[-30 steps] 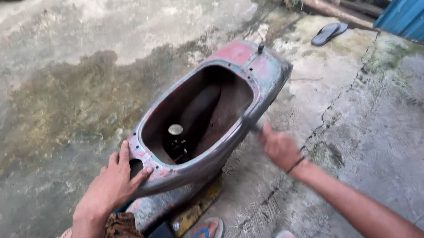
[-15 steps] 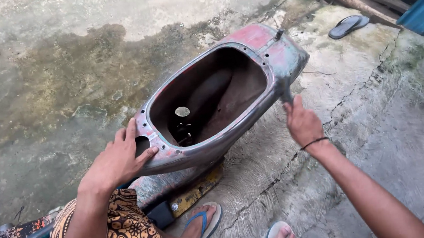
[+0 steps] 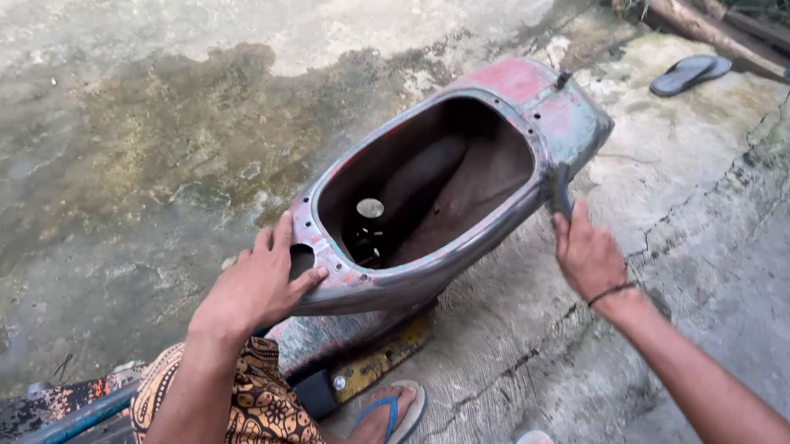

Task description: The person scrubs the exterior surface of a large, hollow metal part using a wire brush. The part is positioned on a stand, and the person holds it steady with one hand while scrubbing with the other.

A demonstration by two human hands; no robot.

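We have one worn red-and-grey scooter body shell [image 3: 431, 201] lying on the concrete floor [image 3: 131, 157] just ahead of us, its long axis running from near left to far right. Our left hand [image 3: 256, 287] rests spread flat on the near rim. Our right hand [image 3: 587, 255] is closed on a small dark tool [image 3: 561, 203] against the shell's right edge. Both hands touch it. We count one stray sandal [image 3: 690, 71] far right, two on our feet.
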